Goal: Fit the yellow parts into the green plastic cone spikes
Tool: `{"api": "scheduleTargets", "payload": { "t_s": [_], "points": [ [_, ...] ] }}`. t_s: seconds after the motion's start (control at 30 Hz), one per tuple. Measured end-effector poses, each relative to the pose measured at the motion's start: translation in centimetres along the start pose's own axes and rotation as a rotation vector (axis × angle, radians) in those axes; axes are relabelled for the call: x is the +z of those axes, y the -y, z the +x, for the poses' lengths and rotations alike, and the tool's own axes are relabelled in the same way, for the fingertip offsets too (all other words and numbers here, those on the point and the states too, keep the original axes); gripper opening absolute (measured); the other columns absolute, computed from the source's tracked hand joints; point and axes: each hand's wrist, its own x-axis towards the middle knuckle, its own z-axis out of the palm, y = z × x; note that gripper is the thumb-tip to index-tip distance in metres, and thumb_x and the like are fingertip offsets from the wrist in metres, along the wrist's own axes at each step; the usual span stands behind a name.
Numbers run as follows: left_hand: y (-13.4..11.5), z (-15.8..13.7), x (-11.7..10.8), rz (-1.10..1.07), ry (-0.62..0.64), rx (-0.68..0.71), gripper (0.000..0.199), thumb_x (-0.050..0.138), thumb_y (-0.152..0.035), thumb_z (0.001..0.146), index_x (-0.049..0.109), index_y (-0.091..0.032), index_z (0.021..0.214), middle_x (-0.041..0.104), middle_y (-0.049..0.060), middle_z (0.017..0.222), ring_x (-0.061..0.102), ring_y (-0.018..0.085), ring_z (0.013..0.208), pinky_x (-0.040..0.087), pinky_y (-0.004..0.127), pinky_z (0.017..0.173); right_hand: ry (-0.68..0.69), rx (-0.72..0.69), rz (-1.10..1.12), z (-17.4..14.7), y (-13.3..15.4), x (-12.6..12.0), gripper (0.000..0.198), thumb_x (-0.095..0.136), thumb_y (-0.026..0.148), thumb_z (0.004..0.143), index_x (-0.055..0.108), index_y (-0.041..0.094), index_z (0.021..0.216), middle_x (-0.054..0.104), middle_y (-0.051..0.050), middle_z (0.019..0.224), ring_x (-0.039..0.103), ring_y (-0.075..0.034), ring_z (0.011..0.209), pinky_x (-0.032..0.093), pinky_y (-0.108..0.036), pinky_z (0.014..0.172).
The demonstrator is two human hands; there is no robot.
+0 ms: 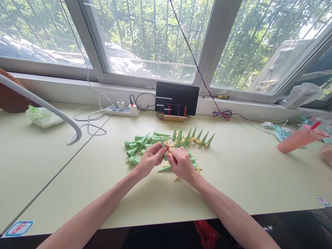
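My left hand (151, 158) is closed around a green plastic cone (163, 142), whose tip points up between thumb and fingers. Close against it, my right hand (181, 163) has its fingers curled at the cone's lower part. What those right fingertips pinch is mostly hidden, with only a bit of yellow showing near them. Several green cones (132, 151) lie in a heap to the left of my hands. Upright cones (199, 135) with small yellow pieces at their bases stand behind and to the right. A loose yellow piece (177, 179) lies in front of my right hand.
A tablet (177, 93) leans against the wall, with a phone (175, 110) on a cardboard stand before it. Left of it lies a power strip (121, 111) with cables. A pink drink cup (298, 138) tilts at right, near another person's hand (326, 153). A white curved bar (52, 97) crosses upper left.
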Motion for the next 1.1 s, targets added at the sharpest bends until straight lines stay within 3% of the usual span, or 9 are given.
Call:
{"api": "scheduleTargets", "payload": {
  "t_s": [0.27,0.6,1.1],
  "points": [
    [-0.10,-0.05,0.11,0.014,-0.031,-0.012,0.033,0.068,-0.048,0.083,0.065,-0.016,0.091,0.038,-0.007,0.057,0.020,0.003,0.043,0.016,0.018,0.038,0.057,0.017,0.045,0.02,0.13,0.11,0.036,0.034,0.029,0.102,0.030,0.022,0.066,0.039,0.002,0.060,0.034,-0.014,0.057,0.033,-0.029,0.064],
    [0.27,-0.18,0.32,0.092,-0.081,0.011,0.035,0.068,-0.049,0.083,0.067,-0.015,0.090,0.042,-0.005,0.060,0.025,0.003,0.045,0.020,0.018,0.038,0.075,-0.011,0.006,-0.09,0.17,0.44,0.034,0.031,0.025,0.101,0.035,0.022,0.068,0.045,0.000,0.062,0.037,-0.015,0.058,0.035,-0.029,0.064],
    [0.10,-0.30,0.49,0.110,-0.074,0.042,0.032,0.067,-0.048,0.083,0.066,-0.016,0.088,0.033,-0.007,0.053,0.024,0.004,0.044,0.020,0.019,0.039,0.057,0.013,0.031,-0.14,-0.13,0.68,0.034,0.029,0.027,0.102,0.030,0.022,0.068,0.043,0.001,0.061,0.036,-0.015,0.057,0.034,-0.029,0.062]
  ]
}}
